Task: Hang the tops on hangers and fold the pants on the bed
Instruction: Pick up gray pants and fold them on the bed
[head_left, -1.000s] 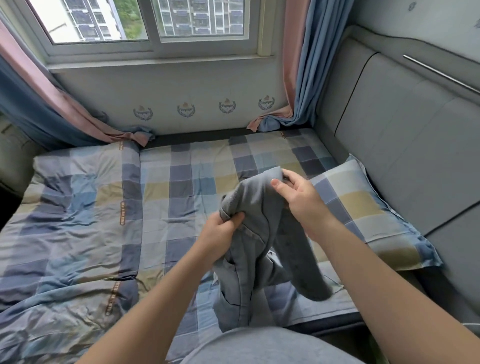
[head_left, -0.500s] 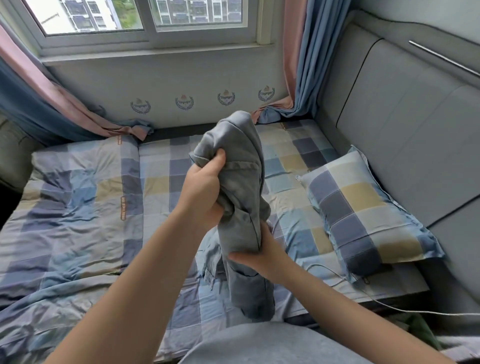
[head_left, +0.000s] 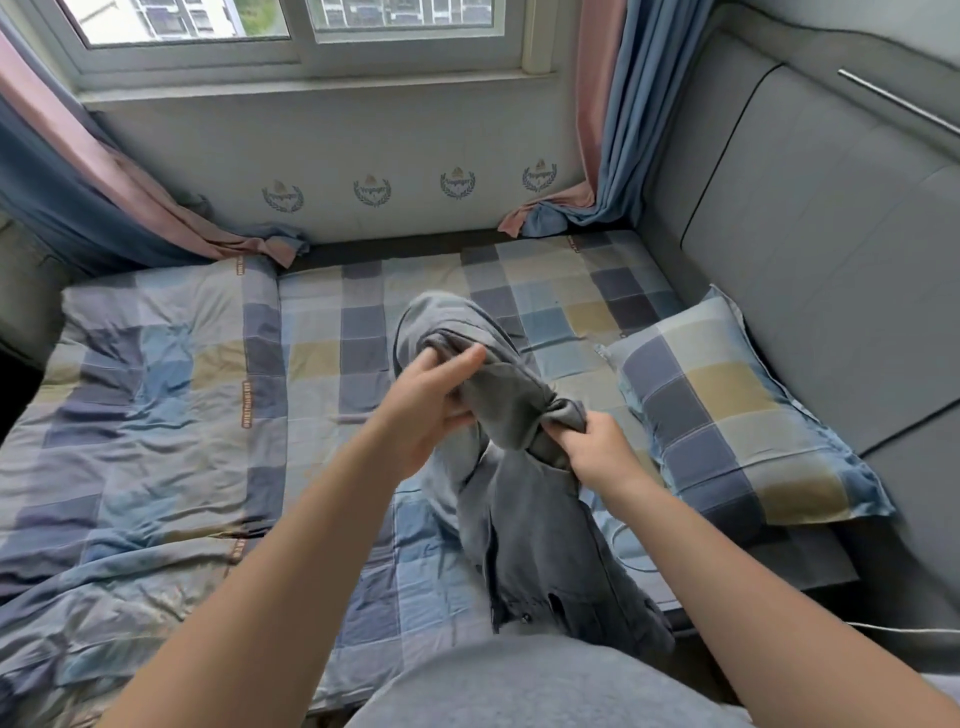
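Observation:
A pair of grey denim pants (head_left: 524, 499) hangs bunched above the checked bed (head_left: 332, 364), its waist end with a button drooping toward me at the bed's near edge. My left hand (head_left: 431, 400) grips an upper fold of the pants, thumb over the cloth. My right hand (head_left: 592, 447) clutches a gathered bunch of the same pants just to the right and slightly lower. No tops or hangers are in view.
A checked pillow (head_left: 727, 415) lies at the right against the grey padded headboard (head_left: 810, 249). A rumpled checked duvet (head_left: 135, 426) covers the bed's left side. A white cable (head_left: 898, 630) trails off the bed's right edge. Curtains (head_left: 608, 124) hang beside the window.
Both hands have brought the pants down from chest height toward the bed. My right hand moved from under the bundle to grip it at the right. The view tilted down.

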